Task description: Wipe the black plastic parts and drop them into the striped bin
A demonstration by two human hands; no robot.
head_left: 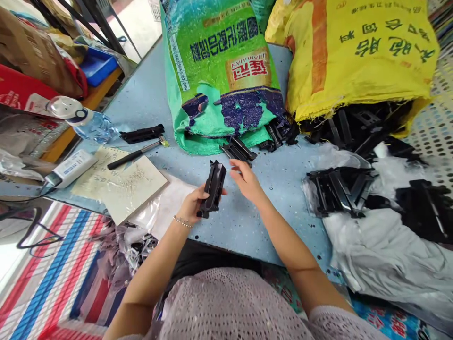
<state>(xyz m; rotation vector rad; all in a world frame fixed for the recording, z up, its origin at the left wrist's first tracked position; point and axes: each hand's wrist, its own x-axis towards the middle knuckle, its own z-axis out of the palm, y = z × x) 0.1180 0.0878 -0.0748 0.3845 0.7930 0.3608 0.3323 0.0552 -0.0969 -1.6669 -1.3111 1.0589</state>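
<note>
My left hand [194,204] is closed around a long black plastic part [214,186], held tilted above the blue table near its front edge. My right hand [247,182] is just to the right of that part, apart from it, with its fingers spread and nothing seen in them. Just beyond my right hand lie several similar black plastic parts [239,150] at the mouth of a green sack [226,127]. Another black part [142,134] rests at the left, beside a tool with a black handle [130,157] and a metal shaft.
A yellow sack [354,61] spills black parts at the back right. Bagged black parts [336,189] lie on the right with grey plastic bags [389,255]. To the left are a water bottle [87,123], a white device [72,167] and a pale board [138,189].
</note>
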